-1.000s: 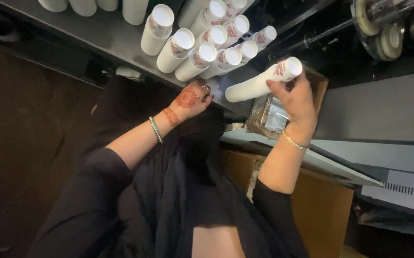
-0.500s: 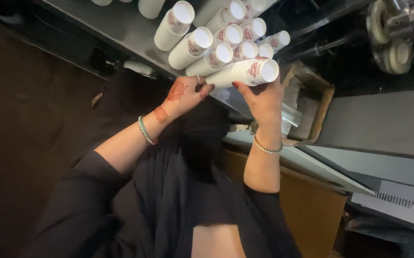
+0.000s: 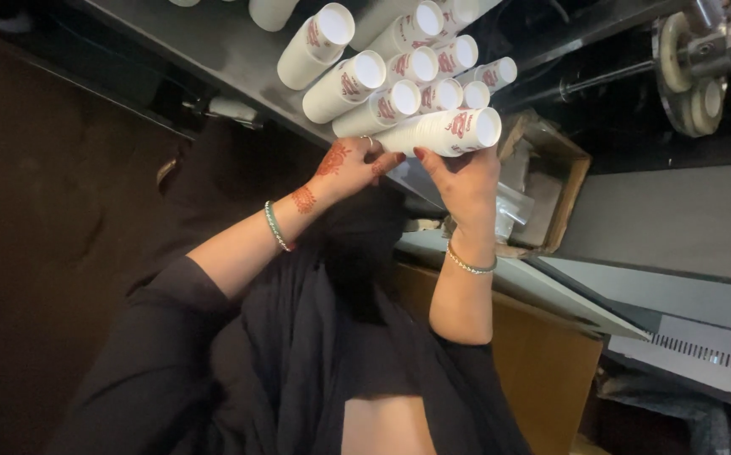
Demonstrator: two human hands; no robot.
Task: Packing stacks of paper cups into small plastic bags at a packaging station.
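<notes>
- Right hand (image 3: 465, 181): fingers grasp a white cup stack (image 3: 443, 132) lying against the other stacks (image 3: 399, 72) on the tabletop (image 3: 214, 50).
- Left hand (image 3: 350, 168): fingers curled, touching its end.
- A second ago, the stack was held apart, to the right.

Cardboard box (image 3: 569, 181): sitting open beside the metal shelf (image 3: 214, 46), holding clear plastic.
Machine rollers (image 3: 688, 72): showing at the upper right.
Grey vented panel (image 3: 703, 358): lying lower right.
</notes>
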